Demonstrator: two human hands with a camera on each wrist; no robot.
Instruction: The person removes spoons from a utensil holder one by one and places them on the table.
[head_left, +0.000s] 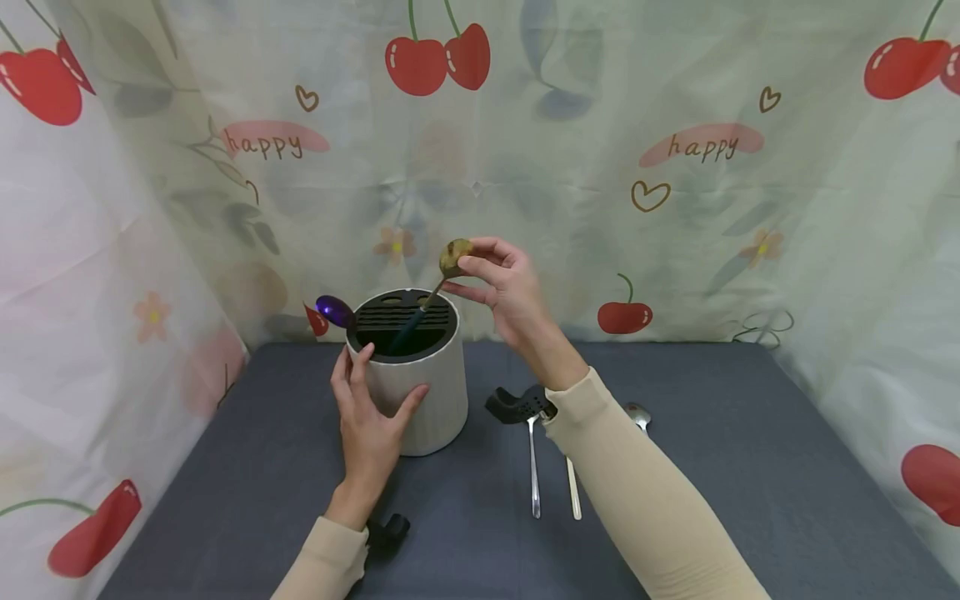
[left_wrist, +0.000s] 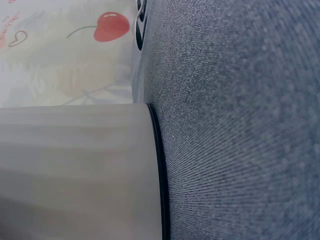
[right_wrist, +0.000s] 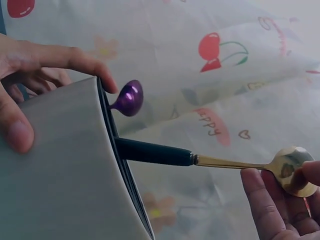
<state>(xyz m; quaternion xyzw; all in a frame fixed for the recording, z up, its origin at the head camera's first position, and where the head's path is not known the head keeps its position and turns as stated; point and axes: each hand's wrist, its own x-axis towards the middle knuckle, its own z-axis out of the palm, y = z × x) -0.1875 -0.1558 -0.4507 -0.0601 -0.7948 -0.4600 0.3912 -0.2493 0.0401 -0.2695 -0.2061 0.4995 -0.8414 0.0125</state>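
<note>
A white round utensil holder [head_left: 427, 400] with a black slotted top stands on the table. My left hand [head_left: 371, 425] holds its near left side, thumb on the wall and a fingertip over the rim. Above the holder, my right hand [head_left: 506, 287] pinches the gold bowl of a spoon [head_left: 453, 258]. That spoon's dark green handle [right_wrist: 155, 151] points down into the large opening, its lower end hidden inside. A purple spoon [head_left: 335, 311] sticks out at the holder's left edge, bowl up.
Right of the holder, a silver utensil [head_left: 534, 483], a cream-handled utensil [head_left: 573, 492] and a silver spoon [head_left: 639, 414] lie on the dark grey tablecloth [head_left: 465, 533], partly hidden by the right forearm. A cherry-printed curtain [head_left: 525, 233] hangs behind and at both sides.
</note>
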